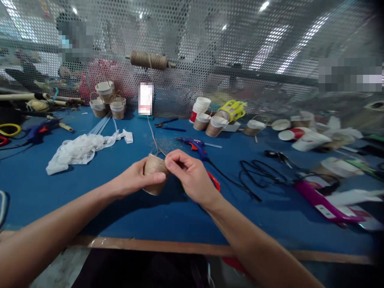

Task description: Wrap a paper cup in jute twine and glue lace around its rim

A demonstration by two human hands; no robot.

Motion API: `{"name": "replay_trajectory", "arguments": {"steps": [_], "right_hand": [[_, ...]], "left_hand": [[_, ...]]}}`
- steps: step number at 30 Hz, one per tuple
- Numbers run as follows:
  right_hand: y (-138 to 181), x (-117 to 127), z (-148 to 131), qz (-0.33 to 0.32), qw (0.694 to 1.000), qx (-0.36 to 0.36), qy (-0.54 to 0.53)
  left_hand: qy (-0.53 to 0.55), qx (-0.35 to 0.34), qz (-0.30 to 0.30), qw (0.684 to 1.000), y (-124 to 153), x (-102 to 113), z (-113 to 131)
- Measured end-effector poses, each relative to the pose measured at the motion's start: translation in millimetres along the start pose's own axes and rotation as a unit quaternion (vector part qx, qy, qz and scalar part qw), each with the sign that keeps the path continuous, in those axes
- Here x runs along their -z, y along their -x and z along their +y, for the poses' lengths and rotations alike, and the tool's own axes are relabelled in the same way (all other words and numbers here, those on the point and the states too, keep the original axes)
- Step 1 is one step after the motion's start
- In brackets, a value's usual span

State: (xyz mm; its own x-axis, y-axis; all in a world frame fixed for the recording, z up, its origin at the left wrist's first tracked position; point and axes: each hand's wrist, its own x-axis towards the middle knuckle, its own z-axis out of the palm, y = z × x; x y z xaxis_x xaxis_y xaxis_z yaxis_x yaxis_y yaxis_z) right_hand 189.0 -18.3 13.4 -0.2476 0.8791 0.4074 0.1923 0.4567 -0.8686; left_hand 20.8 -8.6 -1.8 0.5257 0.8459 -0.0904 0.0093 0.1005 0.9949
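Note:
My left hand [141,176] is wrapped round a small cup [155,170] covered in brown twine, its thumb across the front. A strand of twine [152,132] runs down to the cup's upper edge. My right hand [190,174] is closed in a pinch at the cup's right side; what its fingertips hold is hidden. A thin, dark, blade-like tip [162,151] shows beside those fingertips. Scissors with a red handle [214,181] show partly behind my right hand; I cannot tell whether they are held or lie on the table. Just beyond is a blue glue gun [195,146].
A twine spool [148,60] hangs on the mesh screen above a phone [146,98]. Pliers [169,125], white cloth [84,150] and several twine-covered cups [117,109] lie around the blue table [129,216]. A black cable [259,174] and purple device [327,202] are at right.

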Motion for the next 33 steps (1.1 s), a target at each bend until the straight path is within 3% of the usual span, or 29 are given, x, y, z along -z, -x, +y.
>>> {"name": "replay_trajectory", "arguments": {"steps": [7,12,24,26,28,33], "right_hand": [[1,0,-1,-0.041,0.999,-0.004,0.004],[0,1,0,-0.018,0.999,-0.031,-0.009],[0,3,0,0.015,0.991,-0.001,0.131],[-10,16,9,0.051,0.975,-0.046,0.209],[-23,36,23,0.106,0.935,-0.124,0.315],[-45,79,68,0.126,0.884,-0.237,0.382]], "left_hand": [[0.03,-0.015,0.023,0.999,0,-7,-1],[0.031,-0.016,0.018,0.999,1,-6,0],[0.021,0.005,0.047,0.999,0,-7,-3],[0.029,0.012,0.065,0.997,0,-4,-4],[0.03,0.017,0.075,0.997,-1,-1,-4],[-0.001,0.009,0.081,0.997,-2,2,-3]]}}
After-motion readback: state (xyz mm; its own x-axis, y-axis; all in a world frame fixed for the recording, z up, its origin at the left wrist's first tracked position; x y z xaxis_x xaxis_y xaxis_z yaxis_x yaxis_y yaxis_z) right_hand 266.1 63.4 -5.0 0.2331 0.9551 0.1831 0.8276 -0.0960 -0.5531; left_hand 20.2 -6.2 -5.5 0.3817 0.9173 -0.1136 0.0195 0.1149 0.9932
